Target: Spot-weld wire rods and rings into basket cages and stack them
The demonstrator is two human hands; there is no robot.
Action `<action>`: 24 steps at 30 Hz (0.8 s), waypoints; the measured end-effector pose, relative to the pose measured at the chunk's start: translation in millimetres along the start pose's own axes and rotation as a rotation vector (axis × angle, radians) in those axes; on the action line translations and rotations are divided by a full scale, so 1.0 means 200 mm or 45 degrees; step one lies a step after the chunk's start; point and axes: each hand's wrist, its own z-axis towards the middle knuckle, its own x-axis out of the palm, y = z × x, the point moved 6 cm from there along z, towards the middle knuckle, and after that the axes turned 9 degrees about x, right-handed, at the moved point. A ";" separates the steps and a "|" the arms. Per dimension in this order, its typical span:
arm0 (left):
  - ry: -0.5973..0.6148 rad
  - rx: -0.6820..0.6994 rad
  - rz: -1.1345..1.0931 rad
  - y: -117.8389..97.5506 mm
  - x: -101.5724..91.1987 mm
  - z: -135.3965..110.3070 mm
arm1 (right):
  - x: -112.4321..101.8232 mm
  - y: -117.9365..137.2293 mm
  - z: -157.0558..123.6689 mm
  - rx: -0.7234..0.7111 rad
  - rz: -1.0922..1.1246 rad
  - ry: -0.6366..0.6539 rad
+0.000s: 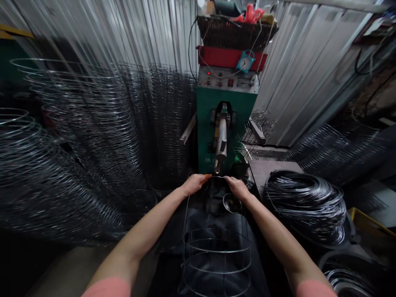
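**Left hand and right hand holding a thin, silvery, curved wire**

The fingers of both hands are clamping on the wire, one hand on each side of a short bare stretch. That stretch is sitting just below the tip of a stout grey metal arm; whether they are touching, I cannot tell. The arm is jutting from a tall green box-shaped machine, where a small red light is glowing. Nearer the person, a round silvery wire frame is resting over dark cloth. Tall stacks of shiny wire rings are standing to the left, and a thick coil of silvery wire is lying to the right.
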 end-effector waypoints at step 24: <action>0.052 -0.019 0.009 -0.02 -0.09 0.12 | -0.02 -0.04 0.10 -0.070 0.461 -0.152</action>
